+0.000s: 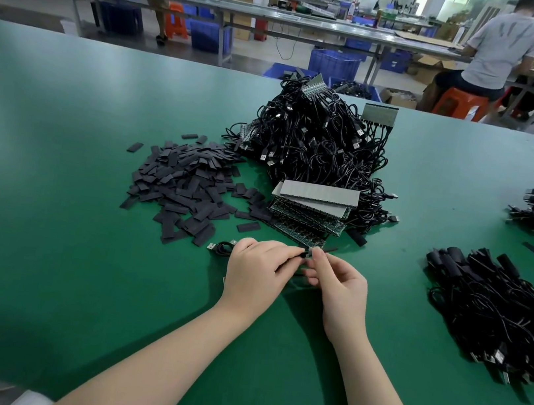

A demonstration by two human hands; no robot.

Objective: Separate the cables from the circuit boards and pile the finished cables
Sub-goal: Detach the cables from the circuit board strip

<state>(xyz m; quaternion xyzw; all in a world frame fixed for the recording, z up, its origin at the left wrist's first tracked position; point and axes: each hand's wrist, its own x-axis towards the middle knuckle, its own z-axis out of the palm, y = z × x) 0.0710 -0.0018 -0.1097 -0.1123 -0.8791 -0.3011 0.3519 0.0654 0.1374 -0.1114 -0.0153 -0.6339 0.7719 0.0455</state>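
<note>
Working at a green table [55, 170], a person pinches one thin black cable [222, 248] between both hands, just in front of the stack of circuit boards [309, 214]. The left hand [257, 270] curls around the cable's end; the right hand [338, 282] pinches a small piece at the same end, fingertips almost touching. The cable's long axis runs leftward from the hands, its looped slack and silver plug lying just left of the left hand. Finished cables [498, 313] lie piled well right of the stack, nearer the right hand. Black sleeves [185, 183] are heaped left of the stack, tangled cables [317, 137] behind it.
</note>
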